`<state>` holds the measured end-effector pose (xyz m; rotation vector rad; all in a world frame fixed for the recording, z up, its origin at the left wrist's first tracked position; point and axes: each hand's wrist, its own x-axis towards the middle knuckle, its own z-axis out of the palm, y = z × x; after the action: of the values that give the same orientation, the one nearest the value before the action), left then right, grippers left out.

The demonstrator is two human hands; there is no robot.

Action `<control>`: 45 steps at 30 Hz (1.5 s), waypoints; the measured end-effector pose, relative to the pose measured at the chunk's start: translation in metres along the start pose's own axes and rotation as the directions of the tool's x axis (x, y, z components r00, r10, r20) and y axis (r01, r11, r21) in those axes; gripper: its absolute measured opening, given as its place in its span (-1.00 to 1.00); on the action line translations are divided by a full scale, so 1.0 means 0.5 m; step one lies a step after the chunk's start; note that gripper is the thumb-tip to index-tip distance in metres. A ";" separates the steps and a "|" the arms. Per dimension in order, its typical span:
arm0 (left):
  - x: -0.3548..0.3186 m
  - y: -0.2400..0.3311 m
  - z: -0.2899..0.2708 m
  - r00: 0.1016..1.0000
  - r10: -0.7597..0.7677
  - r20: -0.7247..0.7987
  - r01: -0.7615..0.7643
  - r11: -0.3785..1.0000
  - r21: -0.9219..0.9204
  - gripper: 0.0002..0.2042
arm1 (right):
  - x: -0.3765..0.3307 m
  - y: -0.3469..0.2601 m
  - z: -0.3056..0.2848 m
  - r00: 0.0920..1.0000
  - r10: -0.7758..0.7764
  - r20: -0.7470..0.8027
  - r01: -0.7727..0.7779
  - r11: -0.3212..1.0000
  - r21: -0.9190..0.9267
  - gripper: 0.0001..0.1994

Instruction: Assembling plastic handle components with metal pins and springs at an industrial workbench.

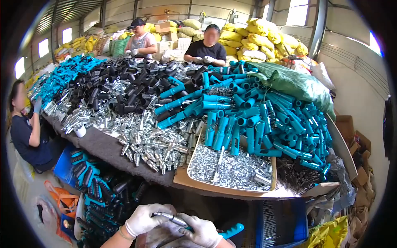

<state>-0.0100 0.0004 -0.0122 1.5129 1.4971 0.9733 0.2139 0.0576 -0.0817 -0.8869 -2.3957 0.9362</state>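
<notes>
Below the table's front edge, both my gloved hands hold a tool with a metal shaft point(177, 220) and some teal on its body. My left hand point(147, 220) is closed round the shaft's dark end. My right hand point(200, 232) grips the part nearer the teal section. A curved teal handle point(234, 231) sticks out past the right hand; its join with the shaft is hidden by the glove. On the table ahead, a shallow tray point(273, 175) holds many small silvery metal pieces. Left of the tray lies a heap of metal fittings point(153, 144).
Teal tubes point(256, 128) and black tubes point(136, 82) are piled across the table. Finished-looking teal-and-black tools point(97, 198) fill the lower left. A blue bin point(300, 223) with thin metal rods stands at lower right. Three people work around the table's far and left sides.
</notes>
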 end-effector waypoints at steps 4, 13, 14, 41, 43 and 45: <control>-0.028 -0.072 0.022 0.996 0.078 0.045 -0.083 0.988 0.127 -0.79 | -0.021 -0.005 -0.003 0.996 -0.042 0.074 0.062 0.957 -0.283 -0.47; -0.074 -0.049 0.063 0.960 0.264 0.097 -0.275 0.953 0.125 -0.78 | -0.045 0.000 -0.040 0.961 -0.063 0.268 0.051 0.997 0.053 -0.62; -0.074 -0.044 0.062 0.936 0.332 0.114 -0.346 0.928 0.136 -0.78 | -0.048 0.002 -0.044 0.956 -0.067 0.286 0.052 0.997 0.061 -0.63; -0.057 -0.051 0.075 0.912 0.380 0.157 -0.400 0.908 0.126 -0.81 | -0.055 -0.001 -0.069 0.957 0.008 0.290 -0.077 0.971 0.227 -0.57; -0.063 -0.049 0.084 0.949 0.288 0.130 -0.304 0.944 0.131 -0.83 | -0.054 0.003 -0.063 0.963 -0.005 0.270 -0.034 0.990 0.139 -0.58; -0.059 -0.085 0.100 0.988 0.089 0.123 -0.094 0.995 0.039 -0.84 | -0.054 -0.002 -0.052 0.979 0.026 0.202 -0.004 0.994 -0.108 -0.57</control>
<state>0.0184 -0.0296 -0.0712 1.6551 1.3821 0.8889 0.2474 0.0500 -0.0670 -0.8873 -2.6379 0.9524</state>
